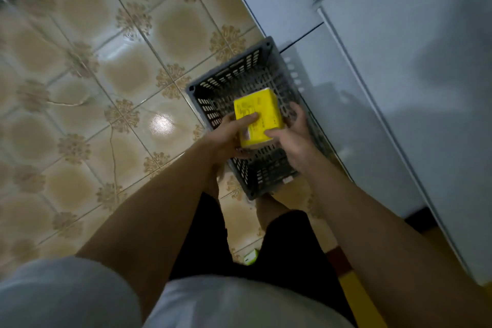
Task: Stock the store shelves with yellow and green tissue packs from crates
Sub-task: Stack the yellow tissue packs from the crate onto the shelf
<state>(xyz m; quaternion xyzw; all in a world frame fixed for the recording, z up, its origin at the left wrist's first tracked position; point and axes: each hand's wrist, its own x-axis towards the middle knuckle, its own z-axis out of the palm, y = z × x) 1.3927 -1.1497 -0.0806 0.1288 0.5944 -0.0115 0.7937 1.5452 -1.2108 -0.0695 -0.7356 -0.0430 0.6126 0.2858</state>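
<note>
Yellow tissue pack (257,116) held above the grey slotted crate (226,74), which sits on the tiled floor (80,88) beside a pale cabinet (399,61) at right. Left hand (230,136) and right hand (294,136) clasp its near corners, fingertips curled over. Grip appears shallow, though the view is blurred; the slick wrapper could slip back into the crate.

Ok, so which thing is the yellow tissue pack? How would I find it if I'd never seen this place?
Find the white cabinet along the right side of the patterned tile floor; a dark grey slotted crate sits on the floor against it. Over the crate, the left hand and right hand hold the yellow tissue pack between them. It is the only bright yellow block there.
</note>
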